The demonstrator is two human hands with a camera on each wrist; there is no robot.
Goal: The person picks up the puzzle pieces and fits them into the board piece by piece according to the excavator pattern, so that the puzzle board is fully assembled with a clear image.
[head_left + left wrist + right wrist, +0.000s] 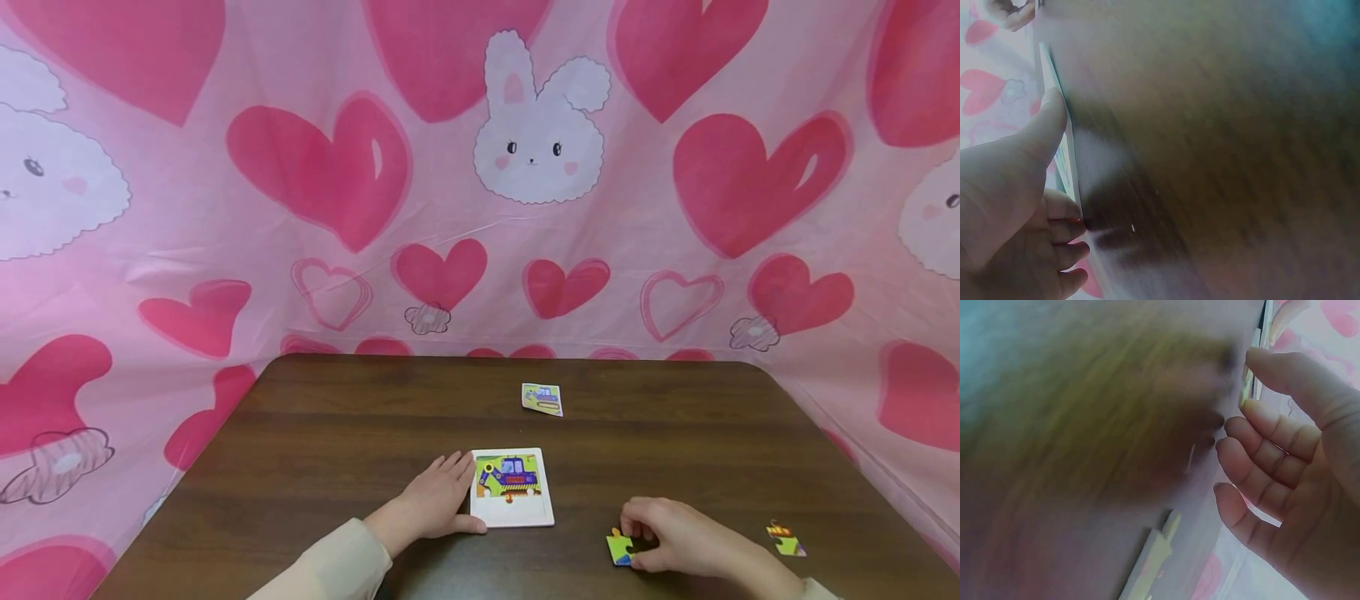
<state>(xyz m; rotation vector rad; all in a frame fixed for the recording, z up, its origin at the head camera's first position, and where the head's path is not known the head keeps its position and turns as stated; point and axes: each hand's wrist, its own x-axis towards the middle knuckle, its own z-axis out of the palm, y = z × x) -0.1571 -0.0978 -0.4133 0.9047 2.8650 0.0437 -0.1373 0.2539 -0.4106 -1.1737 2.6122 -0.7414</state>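
On a brown worktop (337, 433), midway between its side edges, a white puzzle tray (498, 512) lies with the left hand (433, 505), fingers straight, against its left side. The right hand (678, 537) pinches a jigsaw piece (618, 548); a loose piece (789, 545) lies nearer the right edge.

On the brown table (360, 417), the left hand (437, 500) rested at the nine-o'clock edge of a white puzzle tray (517, 515); relative to it, a picture card (542, 399) lay at one, a loose piece (787, 545) at three, and the right hand (675, 535) pinched a green piece (619, 548) at four.
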